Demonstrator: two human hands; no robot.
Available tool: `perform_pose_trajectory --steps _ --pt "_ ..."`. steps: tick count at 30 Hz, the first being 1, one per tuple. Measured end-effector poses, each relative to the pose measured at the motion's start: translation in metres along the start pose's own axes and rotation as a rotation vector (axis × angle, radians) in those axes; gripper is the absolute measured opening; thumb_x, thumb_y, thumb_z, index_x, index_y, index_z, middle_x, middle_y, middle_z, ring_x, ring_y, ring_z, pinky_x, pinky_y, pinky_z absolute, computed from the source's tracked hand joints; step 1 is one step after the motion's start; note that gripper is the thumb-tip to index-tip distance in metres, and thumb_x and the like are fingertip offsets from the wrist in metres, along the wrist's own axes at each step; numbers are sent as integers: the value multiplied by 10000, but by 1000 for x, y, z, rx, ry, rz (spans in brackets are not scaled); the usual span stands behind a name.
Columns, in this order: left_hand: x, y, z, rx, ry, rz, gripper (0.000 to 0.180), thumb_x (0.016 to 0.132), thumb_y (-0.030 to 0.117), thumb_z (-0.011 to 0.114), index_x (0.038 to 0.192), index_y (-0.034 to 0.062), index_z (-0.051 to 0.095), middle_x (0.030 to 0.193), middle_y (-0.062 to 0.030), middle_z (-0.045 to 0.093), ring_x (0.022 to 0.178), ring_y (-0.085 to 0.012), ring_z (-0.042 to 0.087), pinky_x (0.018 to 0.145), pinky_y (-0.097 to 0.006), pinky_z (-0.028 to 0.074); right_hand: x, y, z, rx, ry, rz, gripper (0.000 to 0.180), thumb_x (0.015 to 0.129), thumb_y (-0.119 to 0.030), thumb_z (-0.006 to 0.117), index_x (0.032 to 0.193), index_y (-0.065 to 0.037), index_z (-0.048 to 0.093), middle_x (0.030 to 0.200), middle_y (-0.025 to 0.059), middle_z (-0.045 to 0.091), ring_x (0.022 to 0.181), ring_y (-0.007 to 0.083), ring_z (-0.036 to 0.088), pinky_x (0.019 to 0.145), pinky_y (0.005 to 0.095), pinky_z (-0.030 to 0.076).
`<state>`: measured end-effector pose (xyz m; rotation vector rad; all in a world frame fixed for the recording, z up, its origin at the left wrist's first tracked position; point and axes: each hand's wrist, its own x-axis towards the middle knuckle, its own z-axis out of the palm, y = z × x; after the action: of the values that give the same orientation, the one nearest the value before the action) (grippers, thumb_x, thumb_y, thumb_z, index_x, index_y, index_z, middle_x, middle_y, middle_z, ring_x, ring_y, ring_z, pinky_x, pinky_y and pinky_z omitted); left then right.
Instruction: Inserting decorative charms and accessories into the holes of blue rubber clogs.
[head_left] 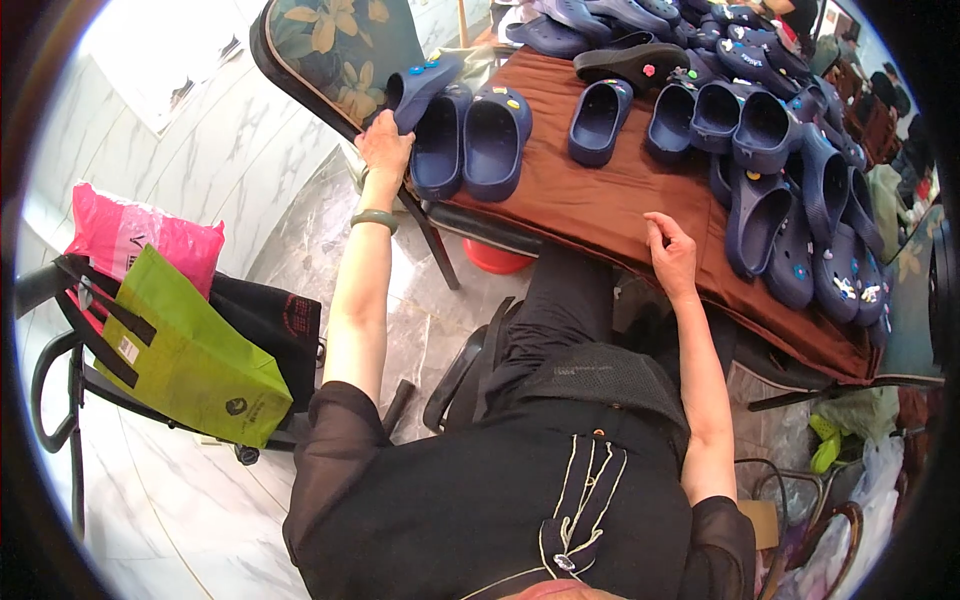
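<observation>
My left hand [385, 147] reaches to the far left corner of the table, fingers closed around the end of a navy clog [418, 92]. That clog carries small blue and yellow charms and is tilted over the table's edge. Beside it a pair of navy clogs [492, 140] stands with openings facing up. Over the brown cloth [620, 205], near the front edge, my right hand [674, 255] hangs with fingers half curled, thumb and forefinger a little apart. Nothing shows between them. A single navy clog [598, 118] lies further back, beyond this hand.
A heap of navy clogs [765, 215] covers the table's right side. A flowered chair back [345, 50] stands behind the left corner. To my left, a chair holds a green bag [195, 350] and a pink package [150, 238]. A red stool [497, 257] sits under the table.
</observation>
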<state>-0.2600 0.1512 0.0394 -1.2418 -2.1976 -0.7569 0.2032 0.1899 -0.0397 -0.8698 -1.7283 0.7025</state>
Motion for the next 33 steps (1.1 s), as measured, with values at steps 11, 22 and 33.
perform_pose_trajectory --steps 11,22,33 --pt "-18 37 -76 -669 372 391 411 551 -83 710 898 90 573 1209 -97 482 1126 -291 458 955 -357 368 6 21 -6 146 -58 71 266 923 -188 573 1139 -35 596 813 3 587 697 57 533 562 196 416" --pt "-78 74 -75 -1215 -145 361 476 729 -128 535 1156 70 464 1320 -120 443 1230 -267 438 994 -348 374 2 -76 44 959 -562 616 552 874 -346 607 1318 -92 400 1132 68 554 915 187 626 537 361 574" --pt "-177 125 -98 -1663 -238 -294 1059 679 3 727 1453 -5 3 1403 -148 322 1226 -239 419 1016 -347 368 -26 -116 69 907 -668 606 673 935 -339 547 1433 -103 162 1284 119 388 1086 234 525 740 352 543"
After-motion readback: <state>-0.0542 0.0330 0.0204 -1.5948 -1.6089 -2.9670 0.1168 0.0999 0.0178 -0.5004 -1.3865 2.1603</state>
